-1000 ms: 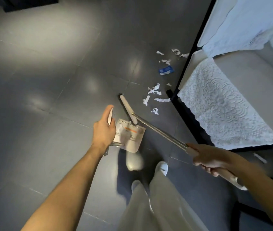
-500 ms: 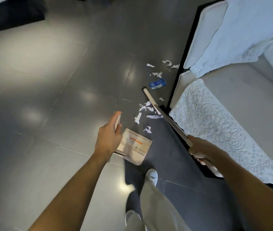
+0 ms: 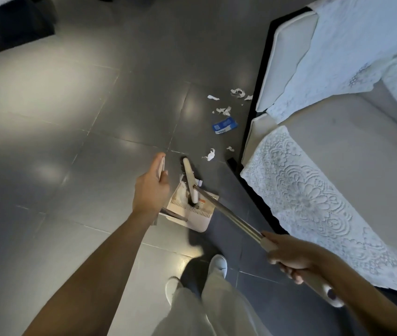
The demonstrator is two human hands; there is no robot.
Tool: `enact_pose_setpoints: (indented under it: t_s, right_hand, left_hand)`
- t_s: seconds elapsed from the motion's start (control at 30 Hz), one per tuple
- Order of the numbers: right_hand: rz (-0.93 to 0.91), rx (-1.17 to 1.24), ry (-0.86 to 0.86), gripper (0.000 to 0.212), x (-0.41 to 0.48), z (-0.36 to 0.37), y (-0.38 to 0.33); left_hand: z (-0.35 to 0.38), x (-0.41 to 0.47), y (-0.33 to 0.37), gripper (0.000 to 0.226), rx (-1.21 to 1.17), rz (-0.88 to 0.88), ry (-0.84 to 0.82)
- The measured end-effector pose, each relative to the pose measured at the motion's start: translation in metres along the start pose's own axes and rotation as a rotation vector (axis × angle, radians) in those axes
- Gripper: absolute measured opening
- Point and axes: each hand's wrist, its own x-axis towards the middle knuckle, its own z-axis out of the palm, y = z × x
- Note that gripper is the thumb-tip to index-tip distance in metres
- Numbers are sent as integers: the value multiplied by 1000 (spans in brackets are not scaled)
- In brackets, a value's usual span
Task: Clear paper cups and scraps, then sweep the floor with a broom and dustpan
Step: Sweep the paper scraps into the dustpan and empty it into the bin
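Beside the lace-draped sofa, our broom has swung back. Its head now sits at the mouth of the dustpan, where half a second ago it reached out among the litter. Our right hand grips the broom handle, and our left hand holds the dustpan's upright handle. A white clump lies in the pan. The blue wrapper and several paper scraps remain on the floor, so we judge more strokes are needed.
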Motion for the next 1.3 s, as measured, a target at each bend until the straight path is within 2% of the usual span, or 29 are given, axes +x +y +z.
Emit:
enact_pose_setpoints:
  t_s: [0.2,0.37,0.57,0.73,0.83,0.93,1.03,1.13,1.3]
  right_hand:
    - [-54,41,96,74,-19,-25,-24]
    - [-87,-9,253,77,9,-45,-79]
    - [-79,-146,384,60,61,-51,-136]
    - [-4,-124,273,62,92,-20,-164]
    - [71,-94,136,67,84,10,-163]
    - [106,-58,51,63,63,29,-163]
    - [113,-30,61,64,41,35,-171]
    - [72,19,103,73,25,37,-180]
    - [35,93,270,72,21,30,-188]
  left_hand:
    - [-13,11,1,43,-27,-17,18]
    - [-38,34,-9,45,-18,-8,0]
    - [-64,59,-35,49,37,-21,-46]
    - [-77,105,-50,47,47,73,-144]
    - [-78,137,-53,42,-19,79,-142]
    - [-77,162,-51,41,-21,175,-155]
    - [-76,173,-50,43,-55,247,-190]
    - [-82,184,-53,42,-36,334,-184]
    - [-86,210,-42,42,10,355,-139]
